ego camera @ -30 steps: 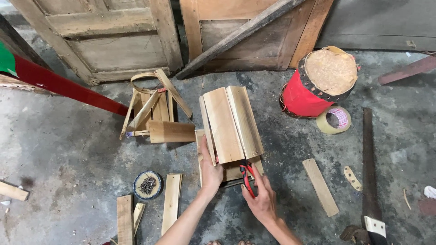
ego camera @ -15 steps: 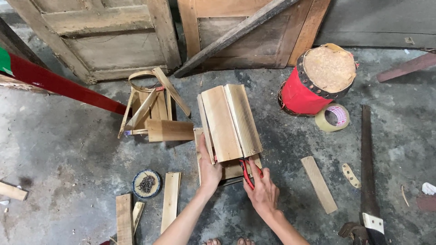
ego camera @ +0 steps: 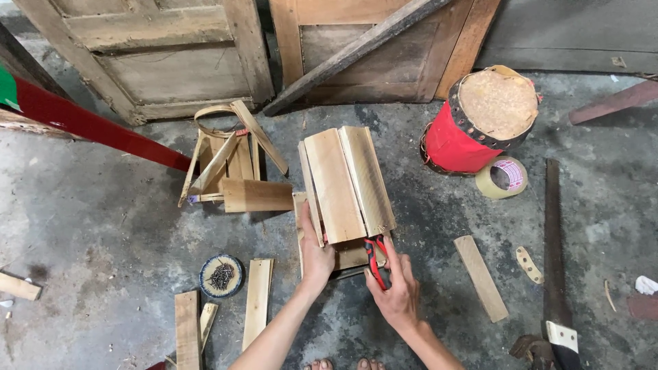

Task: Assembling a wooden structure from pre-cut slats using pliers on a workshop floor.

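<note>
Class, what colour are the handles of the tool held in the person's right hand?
Red and black, on the tool in the right hand; the head view shows it.

Head camera looks straight down
</note>
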